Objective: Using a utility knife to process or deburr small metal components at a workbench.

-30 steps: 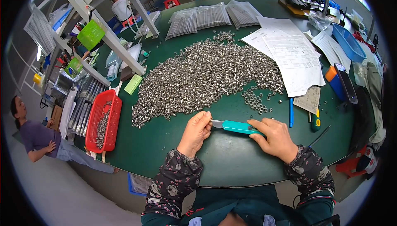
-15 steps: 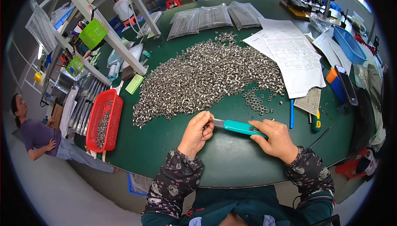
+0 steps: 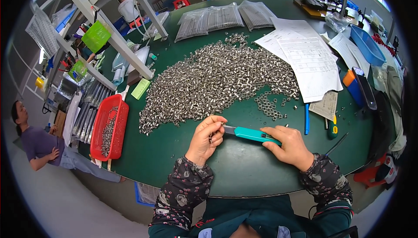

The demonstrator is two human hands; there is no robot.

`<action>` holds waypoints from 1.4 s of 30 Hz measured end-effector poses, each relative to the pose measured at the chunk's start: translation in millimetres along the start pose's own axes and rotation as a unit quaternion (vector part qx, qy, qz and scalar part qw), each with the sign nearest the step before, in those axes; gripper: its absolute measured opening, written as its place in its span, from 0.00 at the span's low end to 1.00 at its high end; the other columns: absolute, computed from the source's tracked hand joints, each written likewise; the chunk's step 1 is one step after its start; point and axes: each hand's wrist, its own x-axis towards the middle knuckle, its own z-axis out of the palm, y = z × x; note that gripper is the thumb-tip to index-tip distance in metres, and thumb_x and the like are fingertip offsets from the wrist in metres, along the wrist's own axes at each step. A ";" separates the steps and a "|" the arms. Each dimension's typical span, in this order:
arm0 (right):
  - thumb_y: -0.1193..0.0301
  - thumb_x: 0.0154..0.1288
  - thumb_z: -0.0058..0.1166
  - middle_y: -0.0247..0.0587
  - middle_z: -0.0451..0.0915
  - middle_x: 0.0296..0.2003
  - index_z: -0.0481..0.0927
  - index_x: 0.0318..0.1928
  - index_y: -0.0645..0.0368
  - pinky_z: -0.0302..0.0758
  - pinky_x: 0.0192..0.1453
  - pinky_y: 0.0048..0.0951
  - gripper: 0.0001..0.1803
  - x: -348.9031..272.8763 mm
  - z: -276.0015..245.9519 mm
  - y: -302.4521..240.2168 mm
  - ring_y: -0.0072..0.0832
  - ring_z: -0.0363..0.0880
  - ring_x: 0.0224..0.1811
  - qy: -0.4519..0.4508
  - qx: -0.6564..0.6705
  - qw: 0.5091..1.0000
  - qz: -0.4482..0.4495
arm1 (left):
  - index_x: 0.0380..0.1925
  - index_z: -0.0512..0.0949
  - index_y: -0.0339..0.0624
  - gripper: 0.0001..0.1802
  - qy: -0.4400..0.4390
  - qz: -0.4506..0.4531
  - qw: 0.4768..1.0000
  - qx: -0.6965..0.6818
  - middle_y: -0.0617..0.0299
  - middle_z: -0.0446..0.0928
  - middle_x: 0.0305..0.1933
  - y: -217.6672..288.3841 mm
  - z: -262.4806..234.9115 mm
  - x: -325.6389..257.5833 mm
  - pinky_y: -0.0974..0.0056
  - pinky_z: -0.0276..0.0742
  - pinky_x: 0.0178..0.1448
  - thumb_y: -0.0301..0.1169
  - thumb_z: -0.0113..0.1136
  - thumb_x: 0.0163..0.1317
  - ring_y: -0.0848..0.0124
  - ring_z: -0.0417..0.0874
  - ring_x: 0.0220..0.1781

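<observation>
1. A red basket held small metal rings.
2. The left hand pinched a small metal piece beside the blade of a green knife, near heaped rings on the surface.
3. The right hand gripped that knife.
4. Printed papers bore writing too small to read.

left hand shifted (index finger straighter)

The left grip mostly hides a metal piece, the right grip the rear of the teal cutter.
</observation>
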 end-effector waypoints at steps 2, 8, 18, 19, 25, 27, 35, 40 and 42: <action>0.66 0.52 0.54 0.42 0.72 0.22 0.76 0.41 0.56 0.68 0.26 0.37 0.15 0.3 0.2 1.1 0.40 0.72 0.22 -0.005 0.011 1.000 0.008 | 0.35 0.70 0.37 0.07 0.003 -0.009 1.000 0.002 0.65 0.69 0.23 0.8 0.5 -0.2 0.80 0.49 0.14 0.30 0.46 0.63 0.85 0.57 0.13; 0.65 0.52 0.54 0.42 0.72 0.22 0.76 0.41 0.55 0.69 0.26 0.37 0.15 -0.1 -0.1 2.0 0.41 0.72 0.23 -0.003 0.001 1.000 0.008 | 0.34 0.71 0.37 0.06 -0.003 0.003 1.000 0.025 0.66 0.70 0.22 -4.2 -2.6 0.2 0.81 0.48 0.13 0.29 0.48 0.62 0.86 0.56 0.13; 0.66 0.51 0.55 0.39 0.71 0.22 0.76 0.42 0.55 0.69 0.26 0.35 0.16 -0.1 -2.5 -3.9 0.37 0.72 0.24 0.016 -0.063 0.998 -0.008 | 0.29 0.70 0.39 0.08 0.015 0.014 0.998 0.063 0.68 0.65 0.18 -5.5 0.6 0.9 0.81 0.47 0.13 0.32 0.47 0.62 0.87 0.54 0.12; 0.66 0.51 0.55 0.40 0.70 0.22 0.76 0.42 0.56 0.68 0.27 0.35 0.17 0.0 -2.7 -4.3 0.37 0.71 0.24 0.015 -0.065 0.998 -0.007 | 0.29 0.70 0.39 0.08 0.023 0.011 0.997 0.066 0.68 0.65 0.18 -5.6 0.6 1.0 0.81 0.47 0.13 0.32 0.47 0.63 0.87 0.53 0.12; 0.66 0.50 0.55 0.40 0.70 0.22 0.76 0.42 0.57 0.68 0.28 0.34 0.17 -0.4 -3.0 -5.3 0.37 0.71 0.24 0.014 -0.074 0.997 -0.011 | 0.28 0.70 0.40 0.07 0.022 0.002 0.998 0.055 0.69 0.64 0.17 -5.0 0.2 0.0 0.80 0.47 0.14 0.31 0.48 0.62 0.87 0.53 0.12; 0.67 0.50 0.55 0.40 0.70 0.22 0.76 0.42 0.57 0.68 0.28 0.34 0.17 -0.6 -2.9 -5.2 0.37 0.71 0.24 0.015 -0.075 0.997 -0.014 | 0.27 0.70 0.41 0.07 0.022 0.001 0.998 0.057 0.70 0.63 0.17 -4.2 1.5 -0.8 0.80 0.47 0.14 0.31 0.48 0.62 0.87 0.53 0.12; 0.66 0.49 0.56 0.38 0.69 0.21 0.75 0.42 0.56 0.69 0.26 0.33 0.17 0.2 -4.4 -5.7 0.34 0.71 0.24 0.019 -0.086 0.995 -0.038 | 0.23 0.68 0.43 0.10 0.028 -0.006 0.997 0.066 0.71 0.62 0.15 -2.7 3.8 -2.0 0.80 0.46 0.14 0.33 0.48 0.62 0.87 0.52 0.11; 0.67 0.49 0.57 0.38 0.69 0.21 0.75 0.42 0.56 0.68 0.26 0.34 0.17 0.6 -5.2 -8.0 0.34 0.71 0.23 0.017 -0.082 0.996 -0.040 | 0.20 0.66 0.44 0.12 0.025 -0.009 0.997 0.069 0.71 0.61 0.14 -0.7 3.9 -3.8 0.79 0.45 0.13 0.34 0.48 0.62 0.87 0.51 0.10; 0.67 0.49 0.57 0.38 0.69 0.21 0.75 0.42 0.56 0.68 0.25 0.34 0.17 0.6 -5.6 -8.6 0.34 0.71 0.23 0.014 -0.082 0.996 -0.038 | 0.20 0.66 0.45 0.13 0.025 -0.011 0.997 0.070 0.71 0.61 0.13 -0.2 3.2 -4.4 0.79 0.45 0.13 0.35 0.48 0.62 0.87 0.51 0.10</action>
